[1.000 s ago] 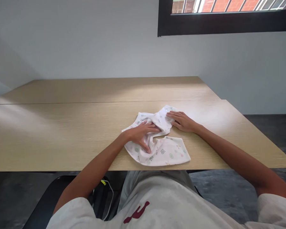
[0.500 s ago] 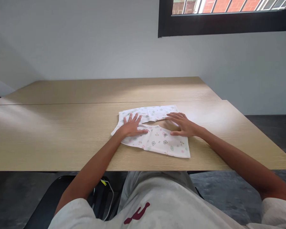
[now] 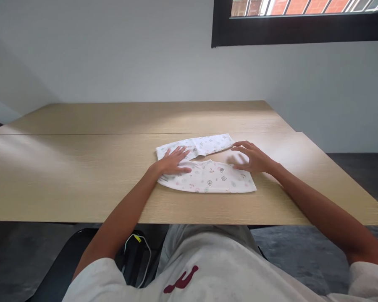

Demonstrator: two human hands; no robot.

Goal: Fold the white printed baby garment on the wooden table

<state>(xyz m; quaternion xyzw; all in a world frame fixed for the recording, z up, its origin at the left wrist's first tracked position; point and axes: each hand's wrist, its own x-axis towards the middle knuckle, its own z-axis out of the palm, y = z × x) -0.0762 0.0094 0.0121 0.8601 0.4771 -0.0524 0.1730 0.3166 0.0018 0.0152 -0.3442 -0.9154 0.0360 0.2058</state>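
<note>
White pants (image 3: 208, 178), pastel print, lying flat, left fingers (image 3: 178, 154) splayed, right fingers (image 3: 245, 144) parted

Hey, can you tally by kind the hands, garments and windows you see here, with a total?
Hands: 2, the left hand and the right hand
Garments: 1, the printed white garment
Windows: 1, the dark-framed window
Total: 4

The pants (image 3: 201, 178) are white, patterned in apparently pink, green and grey.
</note>
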